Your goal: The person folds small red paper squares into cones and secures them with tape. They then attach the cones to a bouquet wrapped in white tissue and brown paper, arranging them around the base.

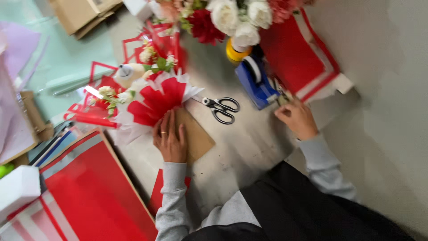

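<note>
My left hand [170, 137] presses flat on the base of a small bouquet [154, 100] wrapped in pleated red and white paper, where it meets a brown kraft sheet [196, 136]. Small white flowers and a pale toy figure [128, 73] show at the bouquet's top. My right hand [296, 118] reaches to the blue tape dispenser [256, 82], its fingers pinched at the cutter end; the tape itself is too blurred to make out. Black-handled scissors [220, 108] lie between my two hands on the grey table [249, 147].
A big bouquet of white and red flowers [232, 18] stands at the back, a yellow tape roll [234, 51] under it. Red sheets with white borders lie at the right [296, 56] and front left [84, 187]. Cardboard boxes [80, 13] and lilac paper [18, 44] are on the left.
</note>
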